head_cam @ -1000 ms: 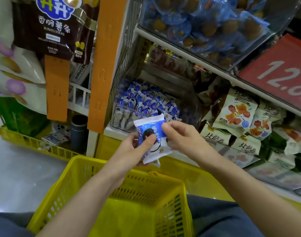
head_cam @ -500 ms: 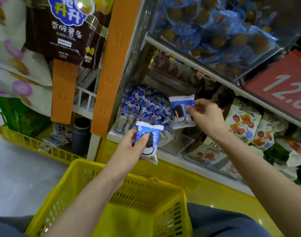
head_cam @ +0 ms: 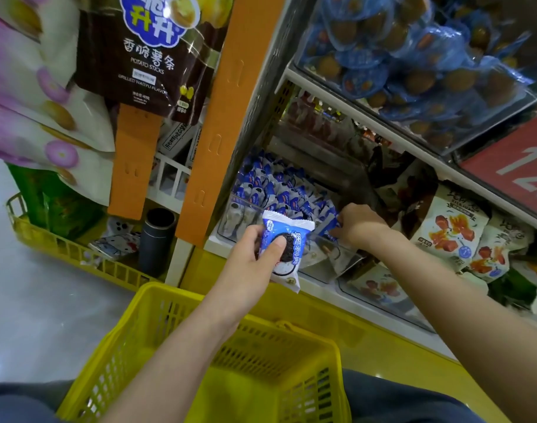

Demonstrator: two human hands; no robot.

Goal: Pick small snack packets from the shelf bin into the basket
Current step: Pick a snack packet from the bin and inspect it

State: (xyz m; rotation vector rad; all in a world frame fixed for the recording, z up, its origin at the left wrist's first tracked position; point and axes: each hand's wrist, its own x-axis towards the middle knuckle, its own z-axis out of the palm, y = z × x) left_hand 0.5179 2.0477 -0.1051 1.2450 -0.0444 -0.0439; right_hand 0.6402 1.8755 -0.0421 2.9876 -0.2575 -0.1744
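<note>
Retail shop, snack aisle, per what I see. Evidence: tiered shelving w/ orange uprights (head_cam: 227, 96); clear shelf bin (head_cam: 291, 209) packed w/ small blue-white packets; hanging bags of potato sticks (head_cam: 148, 53); red price sign (head_cam: 511, 166) w/ large white digits on the shelf edge; more bagged snacks (head_cam: 450, 227) alongside. Yellow plastic shopping basket (head_cam: 157, 328) sits below my view. Pale glossy floor (head_cam: 32, 294) at left.

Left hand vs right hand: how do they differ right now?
The left hand holds one blue-and-white cookie packet above the yellow basket, outside the bin. The right hand reaches into the clear shelf bin, fingers among the piled packets. Both are bare.
</note>
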